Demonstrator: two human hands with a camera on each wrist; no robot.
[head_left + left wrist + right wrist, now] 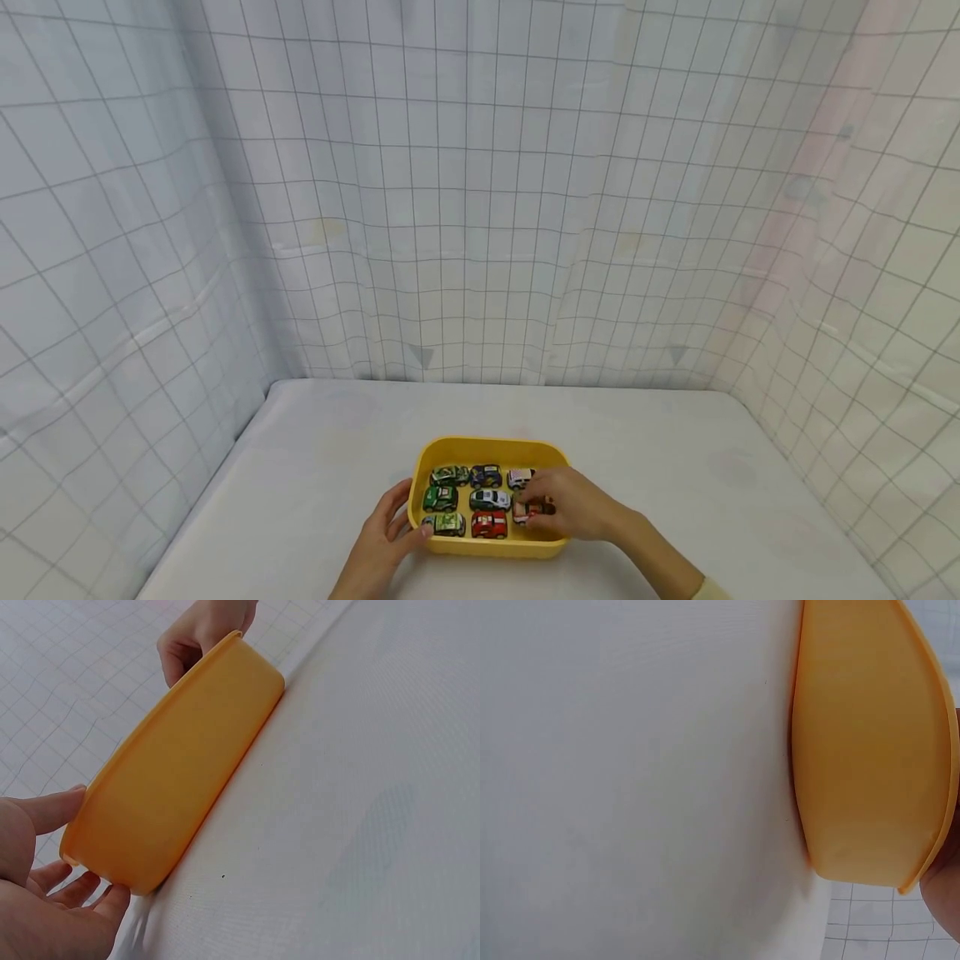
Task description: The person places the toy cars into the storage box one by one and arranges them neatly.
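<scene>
A yellow tray [491,547] holds several small toy cars set out in rows. My left hand [382,533] grips its near left corner, thumb at the rim and fingers along the outer wall; the left wrist view shows this hand [56,900] against the tray's end [176,757]. Inside the right side of the tray, my right hand [573,504] pinches a red toy car [525,510] between thumb and fingers. Beside it sit a red-and-white car [489,524] and a white-and-dark car [490,500]. In the right wrist view the tray wall [870,742] hides most of that hand [943,892].
Green cars [440,498] fill the tray's left column, and a purple car [486,476] stands in the back row by a white one [519,477]. The tray rests on a white-covered table [330,442]. Grid-patterned cloth [465,208] hangs behind and on both sides.
</scene>
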